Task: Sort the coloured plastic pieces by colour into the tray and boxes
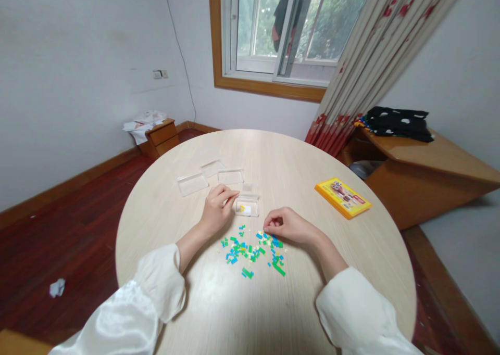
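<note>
My left hand (219, 205) is closed in a pinch beside the left edge of a small clear plastic box (253, 213). What its fingertips hold, if anything, is too small to make out. Inside that box lie some yellow pieces (242, 208) and a white patch. Over the right side of a loose pile of small green, blue, yellow and cream building bricks (250, 251), my right hand (288, 224) has its fingers curled and pinched together. Whatever is between them is hidden.
Clear plastic trays (192, 184) stand on the round wooden table (164, 214), behind my left hand. A yellow box (344, 198) with a printed picture lies at the right. Beyond the table are a wooden cabinet (433, 183) and a small drawer unit (163, 139).
</note>
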The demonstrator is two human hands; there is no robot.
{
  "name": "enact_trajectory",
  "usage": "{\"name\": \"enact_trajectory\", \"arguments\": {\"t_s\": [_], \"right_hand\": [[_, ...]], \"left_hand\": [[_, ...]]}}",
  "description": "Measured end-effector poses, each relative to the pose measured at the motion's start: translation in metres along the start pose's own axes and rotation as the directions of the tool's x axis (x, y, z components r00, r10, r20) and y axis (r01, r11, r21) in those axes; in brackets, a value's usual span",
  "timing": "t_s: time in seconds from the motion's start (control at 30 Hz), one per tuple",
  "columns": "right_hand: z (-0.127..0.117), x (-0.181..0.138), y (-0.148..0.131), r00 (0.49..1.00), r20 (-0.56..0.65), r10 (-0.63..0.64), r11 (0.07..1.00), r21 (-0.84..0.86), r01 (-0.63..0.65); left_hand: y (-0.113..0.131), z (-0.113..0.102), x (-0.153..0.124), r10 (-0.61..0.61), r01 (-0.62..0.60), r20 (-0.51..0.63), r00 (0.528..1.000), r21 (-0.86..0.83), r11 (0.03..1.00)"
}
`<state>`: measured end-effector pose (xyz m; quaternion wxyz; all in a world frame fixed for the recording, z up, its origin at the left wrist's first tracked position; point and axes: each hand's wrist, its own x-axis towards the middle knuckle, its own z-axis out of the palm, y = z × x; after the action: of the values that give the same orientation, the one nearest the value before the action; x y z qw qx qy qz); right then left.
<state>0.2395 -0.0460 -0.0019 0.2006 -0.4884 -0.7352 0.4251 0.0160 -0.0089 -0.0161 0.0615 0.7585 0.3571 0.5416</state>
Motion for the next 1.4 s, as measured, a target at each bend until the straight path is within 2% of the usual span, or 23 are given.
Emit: {"name": "enact_trajectory", "arguments": {"t_s": [0.1, 0.6, 0.87, 0.93, 1.0, 1.07, 1.1, 1.2, 1.27, 1.4], "right_hand": [[-0.001, 0.000, 0.002, 0.999, 0.043, 0.027, 0.999, -0.024, -0.026], [0.007, 0.003, -0.001, 0.999, -0.024, -0.026, 0.996, -0.084, 0.023], [0.007, 0.001, -0.006, 0.999, -0.038, -0.014, 0.981, -0.194, 0.006], [0.007, 0.001, -0.005, 0.998, -0.051, -0.026, 0.984, -0.179, 0.016], [0.008, 0.002, -0.006, 0.991, -0.122, -0.050, 0.994, -0.099, 0.038], [0.008, 0.003, -0.009, 0.959, -0.274, -0.073, 0.997, -0.003, 0.075], [0.008, 0.004, -0.011, 0.924, -0.372, -0.084, 0.994, 0.027, 0.101], [0.009, 0.009, -0.018, 0.778, -0.614, -0.131, 0.985, 0.008, 0.172], [0.012, 0.013, -0.019, 0.715, -0.679, -0.163, 0.980, -0.028, 0.197], [0.020, 0.022, -0.016, 0.688, -0.696, -0.204, 0.973, -0.068, 0.219]], "left_hand": [[0.002, -0.001, 0.001, 0.003, -0.003, -0.008, 1.000, -0.013, 1.000], [0.002, 0.000, 0.000, -0.019, 0.019, 0.002, 1.000, -0.019, 1.000], [0.002, -0.001, 0.000, -0.012, 0.012, 0.002, 1.000, -0.006, 1.000], [0.002, -0.001, 0.000, -0.015, 0.015, 0.009, 1.000, -0.002, 1.000], [0.002, -0.001, 0.000, -0.023, 0.023, 0.015, 1.000, 0.002, 1.000], [0.002, -0.001, 0.000, -0.025, 0.025, 0.019, 0.999, 0.001, 1.000], [0.002, -0.001, 0.000, -0.024, 0.024, 0.021, 0.999, -0.001, 1.000], [0.004, 0.000, 0.000, -0.022, 0.022, 0.032, 0.999, 0.003, 1.000], [0.006, 0.000, 0.000, -0.026, 0.025, 0.052, 0.998, 0.017, 1.000], [0.012, 0.000, 0.001, -0.019, 0.014, 0.119, 0.993, 0.045, 0.999]]}}
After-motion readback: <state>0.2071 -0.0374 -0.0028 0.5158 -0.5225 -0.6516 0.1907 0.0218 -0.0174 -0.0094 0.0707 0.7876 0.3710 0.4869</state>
